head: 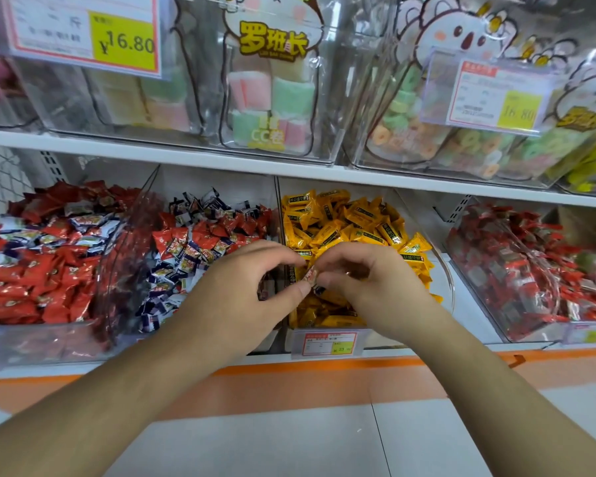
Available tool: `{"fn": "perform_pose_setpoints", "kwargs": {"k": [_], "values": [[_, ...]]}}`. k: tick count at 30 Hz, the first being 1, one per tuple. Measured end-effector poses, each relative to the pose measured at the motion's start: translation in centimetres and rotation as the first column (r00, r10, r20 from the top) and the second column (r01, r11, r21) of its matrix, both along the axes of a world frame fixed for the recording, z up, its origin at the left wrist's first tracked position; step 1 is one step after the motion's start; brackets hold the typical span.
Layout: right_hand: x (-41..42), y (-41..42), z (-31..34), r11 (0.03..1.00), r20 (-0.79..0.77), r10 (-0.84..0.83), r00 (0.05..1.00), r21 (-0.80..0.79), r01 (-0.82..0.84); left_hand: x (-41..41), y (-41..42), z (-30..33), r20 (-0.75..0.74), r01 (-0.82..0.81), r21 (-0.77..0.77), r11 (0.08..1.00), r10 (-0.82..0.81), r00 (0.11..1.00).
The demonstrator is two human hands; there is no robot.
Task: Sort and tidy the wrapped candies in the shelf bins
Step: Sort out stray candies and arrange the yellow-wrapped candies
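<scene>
Both hands meet over the front of the clear bin of yellow wrapped candies [351, 222]. My left hand [252, 287] pinches a small red-and-white wrapped candy [311, 274] between thumb and forefinger. My right hand [362, 277] has its curled fingertips at the same candy; I cannot tell whether they grip it. To the left sits a bin of mixed red and navy-white candies [200, 232]. Further left is a bin of mostly red candies [45, 256].
A bin of red wrapped sweets [530, 266] stands at the right. A price label [327, 343] hangs on the yellow bin's front. The upper shelf [186, 154] holds clear bins of bagged marshmallow rolls and ring gummies with price tags. An orange-edged ledge [324, 380] runs below.
</scene>
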State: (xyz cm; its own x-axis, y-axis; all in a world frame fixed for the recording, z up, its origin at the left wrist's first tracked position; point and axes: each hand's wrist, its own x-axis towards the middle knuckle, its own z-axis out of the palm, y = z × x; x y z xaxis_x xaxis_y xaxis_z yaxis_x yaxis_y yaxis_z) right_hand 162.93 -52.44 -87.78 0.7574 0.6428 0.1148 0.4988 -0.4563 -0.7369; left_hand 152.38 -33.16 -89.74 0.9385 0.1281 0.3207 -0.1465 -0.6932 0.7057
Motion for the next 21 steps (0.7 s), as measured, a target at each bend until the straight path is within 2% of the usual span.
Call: {"fn": "perform_pose_setpoints", "kwargs": {"k": [4,8,11,12,14,16,18,21], "values": [[-1.4,0.8,1.7,0.987,-0.098,-0.019,0.995,0.159,0.035,-0.5,-0.4,1.6,-0.017,-0.009,-0.257,0.966,0.005,1.0],[-2.2,1.4,2.4,0.962,-0.192,-0.023,0.981,0.263,0.075,-1.2,0.4,3.0,-0.007,-0.103,-0.286,0.953,0.105,0.994],[-1.5,0.8,1.9,0.948,-0.126,-0.126,0.984,0.276,0.157,-1.5,2.1,3.2,-0.066,-0.241,-0.246,0.939,0.232,0.97],[-1.3,0.5,1.6,0.951,-0.071,-0.169,0.983,0.252,0.181,-1.6,2.8,3.0,-0.116,-0.287,-0.196,0.938,0.269,0.956],[-1.0,0.2,0.8,0.973,0.097,-0.215,0.972,0.108,0.204,-1.8,3.8,2.4,-0.242,-0.3,0.001,0.954,0.292,0.925],[-0.9,0.9,-0.1,0.973,0.232,-0.172,0.957,-0.11,0.201,-1.8,3.8,1.9,-0.274,-0.178,0.158,0.971,0.216,0.937],[-0.4,2.2,-1.4,0.96,0.332,-0.074,0.94,-0.232,0.158,-1.4,2.7,1.8,-0.241,-0.03,0.185,0.982,0.075,0.968],[0.6,3.9,-3.4,0.936,0.43,0.064,0.901,-0.339,0.096,0.0,1.1,1.1,-0.231,0.071,0.181,0.981,-0.027,0.973]]}}
